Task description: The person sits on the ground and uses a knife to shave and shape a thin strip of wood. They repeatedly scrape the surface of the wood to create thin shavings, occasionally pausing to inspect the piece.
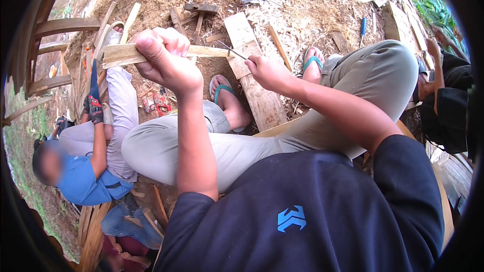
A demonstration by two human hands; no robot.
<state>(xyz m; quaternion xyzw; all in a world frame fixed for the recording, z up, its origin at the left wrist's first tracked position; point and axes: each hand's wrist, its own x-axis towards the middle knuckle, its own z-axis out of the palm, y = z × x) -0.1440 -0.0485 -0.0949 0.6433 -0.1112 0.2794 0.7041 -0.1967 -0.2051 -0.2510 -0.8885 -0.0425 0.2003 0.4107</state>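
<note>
My left hand (169,63) is closed around a pale wooden strip (118,55), held up in front of me and roughly level. The strip's broad, rough end sticks out to the left of the fist, and its narrower end (212,52) reaches right. In my right hand (269,74) is a thin, dark, pointed tool (235,52), gripped near its lower end. It slants up and left across the strip's narrow end; whether it touches the wood I cannot tell, nor its exact kind.
Between my sandalled feet lies a wide plank (262,103). Shavings and offcuts cover the ground, with a mallet-like wooden piece (200,8) and a blue-handled tool (363,26) farther off. At left a person in blue (91,184) holds a saw (94,83); others sit nearby.
</note>
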